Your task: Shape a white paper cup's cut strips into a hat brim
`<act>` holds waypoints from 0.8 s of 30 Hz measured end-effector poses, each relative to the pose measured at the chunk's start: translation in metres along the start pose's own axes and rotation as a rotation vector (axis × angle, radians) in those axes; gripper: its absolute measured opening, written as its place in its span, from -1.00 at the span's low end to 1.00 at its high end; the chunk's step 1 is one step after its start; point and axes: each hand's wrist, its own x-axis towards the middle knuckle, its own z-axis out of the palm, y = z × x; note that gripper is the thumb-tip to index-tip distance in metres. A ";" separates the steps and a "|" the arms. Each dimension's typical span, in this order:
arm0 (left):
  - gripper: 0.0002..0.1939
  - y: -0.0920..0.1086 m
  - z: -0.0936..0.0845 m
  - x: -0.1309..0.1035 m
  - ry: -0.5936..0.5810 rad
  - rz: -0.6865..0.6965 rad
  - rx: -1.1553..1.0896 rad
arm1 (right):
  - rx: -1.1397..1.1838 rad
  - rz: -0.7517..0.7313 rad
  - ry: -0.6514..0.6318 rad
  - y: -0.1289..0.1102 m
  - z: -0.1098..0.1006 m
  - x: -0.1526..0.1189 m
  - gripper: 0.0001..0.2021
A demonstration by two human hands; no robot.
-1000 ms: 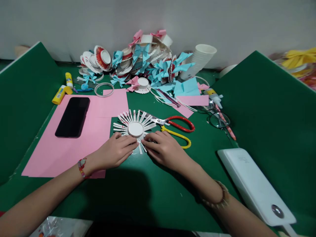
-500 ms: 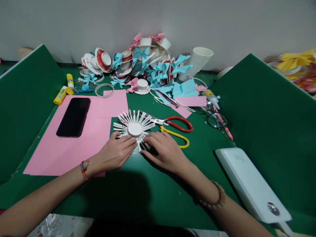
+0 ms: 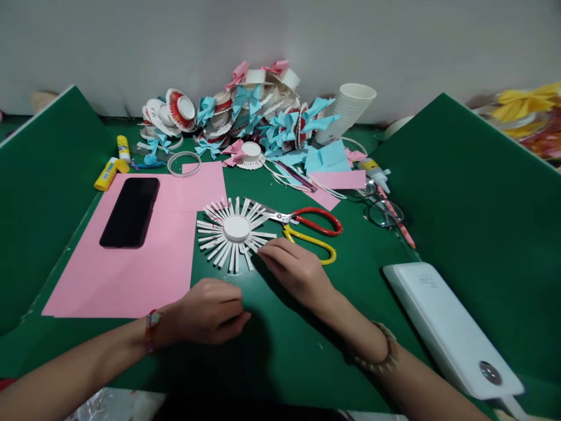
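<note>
A white paper cup (image 3: pixel 236 228), cut all around into narrow strips, lies spread flat with its round base facing up, just beyond the fingertips of the right hand (image 3: pixel 302 272) and a little to their left. These fingertips are bent together and reach the strips at the lower right side of the cup; I cannot tell if they pinch a strip or only touch it. The left hand (image 3: pixel 213 310) is nearer to the person, apart from the cup, its fingers curled loosely and its thumb pointing to the right. The inside of this hand is hidden, so I cannot tell if it holds anything.

Beyond the right fingers lie scissors (image 3: pixel 286 218) with one red and one yellow handle, their blades reaching to the strips. To the left of the left fingers and farther away, a black phone (image 3: pixel 130 213) rests on pink paper (image 3: pixel 170 263). Two yellow glue sticks (image 3: pixel 106 174) are past the phone. Far in front of both hands is a heap of small paper hats (image 3: pixel 263 111) with blue and pink bows, beside a leaning stack of cups (image 3: pixel 350 111). Well to the right of the right fingers are eyeglasses (image 3: pixel 385 214) and, closer to the person, a long white device (image 3: pixel 451 327) on the green table (image 3: pixel 284 345).
</note>
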 end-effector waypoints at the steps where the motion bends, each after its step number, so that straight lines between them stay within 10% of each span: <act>1: -0.69 0.002 0.002 0.000 -0.024 -0.022 -0.052 | 0.023 0.011 0.051 -0.001 -0.001 0.001 -0.87; 11: -0.88 -0.027 0.002 0.025 0.292 -0.840 -0.939 | 0.132 0.068 0.176 -0.006 -0.009 0.008 -0.88; 17: -0.78 -0.026 0.009 0.039 0.542 -0.979 -1.437 | 0.040 -0.013 0.166 -0.001 -0.005 0.004 -0.83; 24: -0.85 -0.020 0.007 0.044 0.560 -1.004 -1.435 | -0.120 -0.233 0.143 0.003 -0.008 0.004 -0.82</act>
